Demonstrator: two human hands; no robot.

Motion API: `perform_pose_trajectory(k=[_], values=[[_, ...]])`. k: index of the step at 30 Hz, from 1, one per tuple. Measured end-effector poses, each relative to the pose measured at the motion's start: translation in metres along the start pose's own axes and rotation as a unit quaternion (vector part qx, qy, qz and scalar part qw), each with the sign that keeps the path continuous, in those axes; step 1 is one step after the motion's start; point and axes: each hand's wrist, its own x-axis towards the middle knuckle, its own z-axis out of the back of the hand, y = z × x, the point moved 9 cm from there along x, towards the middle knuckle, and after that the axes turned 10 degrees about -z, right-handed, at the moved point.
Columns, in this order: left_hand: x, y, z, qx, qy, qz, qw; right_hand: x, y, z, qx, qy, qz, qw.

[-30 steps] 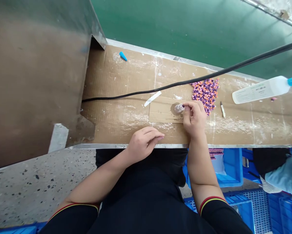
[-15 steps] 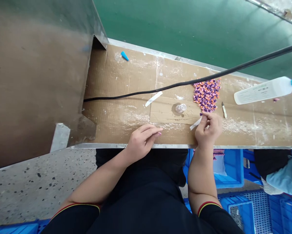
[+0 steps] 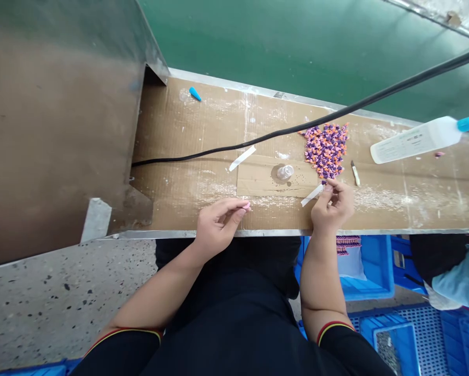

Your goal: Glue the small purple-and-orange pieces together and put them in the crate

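My left hand (image 3: 218, 223) is closed in a pinch near the bench's front edge, with a small pink piece (image 3: 246, 206) between thumb and index finger. At the near end of a heap of small pink, orange and purple pieces (image 3: 326, 149), my right hand (image 3: 333, 204) pinches a small dark purple piece (image 3: 324, 183). Between and beyond the hands, a small clear cup (image 3: 285, 172) stands on a wet-spotted cardboard strip (image 3: 254, 180). White tape (image 3: 312, 195) lies beside the right fingertips, and another piece of tape (image 3: 242, 158) is at the strip's far left corner.
A black cable (image 3: 219, 150) crosses above the bench. A white bottle with a blue nozzle (image 3: 417, 140) and a small white-handled blade (image 3: 355, 174) are on the right; a blue cap (image 3: 195, 94) lies far left. Blue crates (image 3: 375, 292) and another person's blue sleeve (image 3: 459, 279) are lower right.
My left hand has shifted slightly left and its pink piece shows more fully. The right hand keeps its pinch by the heap. The whole view has shifted a little.
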Motion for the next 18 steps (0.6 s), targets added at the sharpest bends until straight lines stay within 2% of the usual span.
perform_pose_trajectory(k=[3,5,10,15,18], values=[[0.002,0.008,-0.002,-0.059,-0.04,0.071,0.995,-0.007,0.015,-0.002,0.079,0.0,0.008,0.997],[0.003,0.014,-0.008,-0.103,-0.067,0.118,0.985,-0.018,0.029,-0.007,0.161,0.03,-0.006,0.986],[0.002,0.033,-0.027,-0.167,-0.105,0.217,0.956,-0.058,0.065,-0.025,0.347,0.121,-0.109,0.923],[0.004,0.035,-0.028,-0.156,-0.127,0.203,0.958,-0.087,0.077,-0.043,0.435,0.166,-0.179,0.867],[0.004,0.035,-0.027,-0.156,-0.134,0.191,0.96,-0.096,0.076,-0.053,0.462,0.18,-0.192,0.847]])
